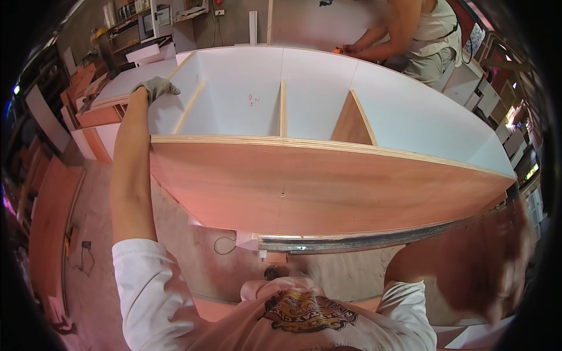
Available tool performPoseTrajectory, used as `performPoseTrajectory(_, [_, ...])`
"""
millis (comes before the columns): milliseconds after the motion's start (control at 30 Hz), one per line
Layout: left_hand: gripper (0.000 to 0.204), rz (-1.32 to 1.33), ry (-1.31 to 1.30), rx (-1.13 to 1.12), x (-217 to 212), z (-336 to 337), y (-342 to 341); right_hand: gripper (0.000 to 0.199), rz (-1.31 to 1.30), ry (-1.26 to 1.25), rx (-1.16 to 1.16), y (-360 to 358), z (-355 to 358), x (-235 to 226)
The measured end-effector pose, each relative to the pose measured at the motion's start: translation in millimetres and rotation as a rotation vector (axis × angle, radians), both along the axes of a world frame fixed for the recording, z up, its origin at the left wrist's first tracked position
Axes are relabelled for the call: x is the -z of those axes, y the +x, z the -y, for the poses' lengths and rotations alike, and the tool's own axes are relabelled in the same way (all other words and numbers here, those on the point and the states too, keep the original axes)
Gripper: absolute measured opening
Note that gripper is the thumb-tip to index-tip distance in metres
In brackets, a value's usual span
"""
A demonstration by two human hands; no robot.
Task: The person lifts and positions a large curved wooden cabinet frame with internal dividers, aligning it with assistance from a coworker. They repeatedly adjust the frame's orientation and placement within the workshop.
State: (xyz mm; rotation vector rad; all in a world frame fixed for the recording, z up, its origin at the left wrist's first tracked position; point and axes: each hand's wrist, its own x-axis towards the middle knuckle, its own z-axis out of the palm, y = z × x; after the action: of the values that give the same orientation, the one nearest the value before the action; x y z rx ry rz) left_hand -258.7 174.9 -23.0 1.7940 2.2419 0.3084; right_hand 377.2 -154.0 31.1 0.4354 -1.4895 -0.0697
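Observation:
A long cabinet carcass (328, 184) of plywood lies across in front of me, its outer side reddish brown and its inside white. Upright dividers (283, 108) split its inside into several bays. My left hand (157, 89), in a grey work glove, lies over the edge of the cabinet's left end panel, its fingers hooked to the inner side. At the right, my right hand (483, 260) is a large brown smear of motion close to the cabinet's right end. Its fingers, and anything in them, cannot be made out.
Beyond the cabinet another person (427, 35) leans in, hands at the far edge by a small orange thing (338, 51). A dark metal rail (351, 241) runs under the cabinet. Boards (55, 228) stand at left; a cord (86, 248) lies on the floor. Shelves (126, 29) stand behind.

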Motion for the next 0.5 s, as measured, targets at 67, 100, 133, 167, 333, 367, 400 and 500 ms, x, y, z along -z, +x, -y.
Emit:
performPoseTrajectory(67, [0.067, -0.045, 0.0, -0.029, -1.3, 0.0, 8.7, 0.065, 0.089, -0.195, 0.457, 20.1, -40.3, 10.8])
performPoseTrajectory(100, [0.068, -0.027, 0.008, -0.024, -1.2, 0.7, 13.0, 0.068, 0.159, -0.254, 0.701, 29.3, -58.2, 14.8])
performPoseTrajectory(133, [0.068, -0.017, 0.011, -0.051, -1.4, 13.3, 8.2, 0.064, 0.153, -0.346, 0.777, 29.0, -84.5, 31.6])
performPoseTrajectory(167, [0.069, 0.004, 0.023, -0.045, -1.6, 15.3, 11.3, 0.056, 0.172, -0.413, 0.898, 38.0, -99.1, 39.8])
performPoseTrajectory(333, [0.068, -0.048, 0.008, -0.042, -4.2, 11.6, 13.8, 0.039, 0.244, -0.673, 1.365, 77.0, -157.5, 106.4])
performPoseTrajectory(367, [0.068, -0.064, 0.002, -0.044, -4.2, 12.6, 5.5, 0.041, 0.326, -0.586, 1.532, 80.7, -159.5, 109.0])
performPoseTrajectory(400, [0.067, -0.074, 0.003, -0.046, -7.3, 14.2, -1.8, 0.042, 0.273, -0.541, 1.498, 76.8, -163.1, 107.8])
performPoseTrajectory(500, [0.063, -0.045, 0.028, -0.025, -4.2, 9.1, 0.0, 0.045, 0.173, -0.476, 1.47, 68.6, -164.0, 105.6])
